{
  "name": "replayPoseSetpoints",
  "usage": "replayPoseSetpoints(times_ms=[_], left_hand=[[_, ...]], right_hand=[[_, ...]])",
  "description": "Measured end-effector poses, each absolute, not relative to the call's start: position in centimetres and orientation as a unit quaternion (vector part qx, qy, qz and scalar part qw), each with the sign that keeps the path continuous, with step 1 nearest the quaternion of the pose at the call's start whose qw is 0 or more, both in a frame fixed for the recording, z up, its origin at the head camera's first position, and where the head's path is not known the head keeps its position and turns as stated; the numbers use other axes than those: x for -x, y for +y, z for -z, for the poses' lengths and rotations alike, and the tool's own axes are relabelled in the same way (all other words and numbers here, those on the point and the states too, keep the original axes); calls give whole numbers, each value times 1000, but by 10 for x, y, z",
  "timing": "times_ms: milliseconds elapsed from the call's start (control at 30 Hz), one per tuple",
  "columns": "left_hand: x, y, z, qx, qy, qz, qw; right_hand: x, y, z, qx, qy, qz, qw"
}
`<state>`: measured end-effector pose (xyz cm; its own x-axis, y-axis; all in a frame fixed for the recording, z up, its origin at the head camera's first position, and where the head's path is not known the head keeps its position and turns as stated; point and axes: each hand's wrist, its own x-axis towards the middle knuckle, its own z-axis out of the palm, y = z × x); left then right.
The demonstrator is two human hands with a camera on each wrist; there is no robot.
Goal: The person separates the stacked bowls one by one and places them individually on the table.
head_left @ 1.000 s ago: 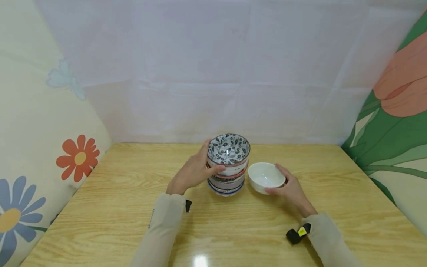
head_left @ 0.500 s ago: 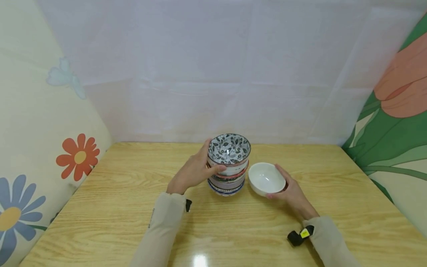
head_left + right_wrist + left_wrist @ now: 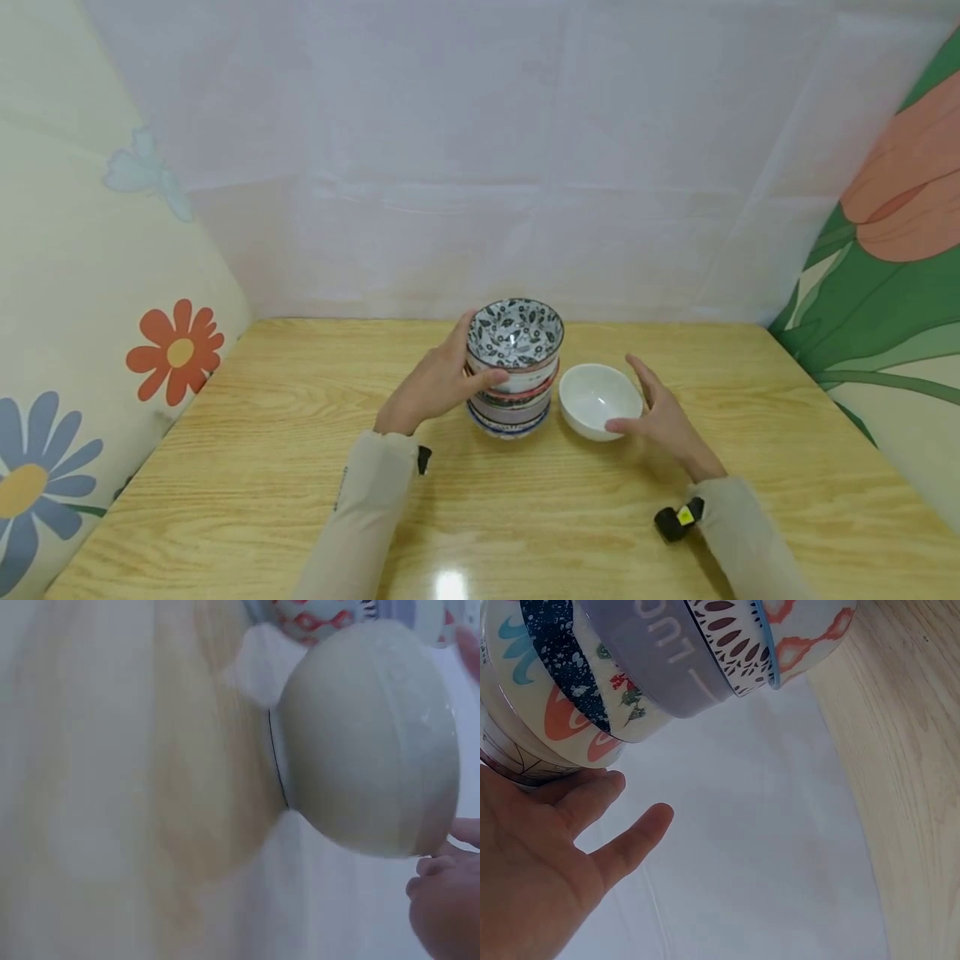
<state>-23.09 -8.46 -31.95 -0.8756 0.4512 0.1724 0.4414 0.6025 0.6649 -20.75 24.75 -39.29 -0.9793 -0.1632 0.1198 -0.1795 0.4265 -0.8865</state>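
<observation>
A stack of several patterned bowls (image 3: 512,412) stands upright on the table, topped by a bowl with a black leaf print (image 3: 514,333). My left hand (image 3: 435,385) holds the upper part of the stack from the left, thumb across the front and fingers around the far side. In the left wrist view, two fingertips (image 3: 654,819) reach past the bowls. Just right of the stack sits a plain white bowl (image 3: 597,402), upright on the table. My right hand (image 3: 670,427) is beside it with fingers spread, the thumb at its near rim and the forefinger off the bowl.
The wood-grain table (image 3: 262,467) ends at a pale cloth backdrop (image 3: 450,167) behind the bowls. Flower-printed panels stand at the left (image 3: 90,275) and right (image 3: 900,292). A black wrist camera (image 3: 675,521) hangs at the right sleeve.
The white bowl has gone from slightly tilted to level on the table. My right hand has loosened from its rim and drawn a little to the right. My left hand has stayed put.
</observation>
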Motion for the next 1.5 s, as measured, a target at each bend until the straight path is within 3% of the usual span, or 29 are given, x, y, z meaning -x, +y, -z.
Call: replayPoseSetpoints(times_ms=[633,1033,1500], left_hand=[[230,-85,318,-249,894,-373,1],[232,-84,320,-248,891,-381,4],[232,-82,319,-247,893,-376,6]], right_hand=[[230,217,332,-187,-854,-486,14],[237,186,311,-247,-830,-499,9],[245,159,302,-264,-822,-504,-33]])
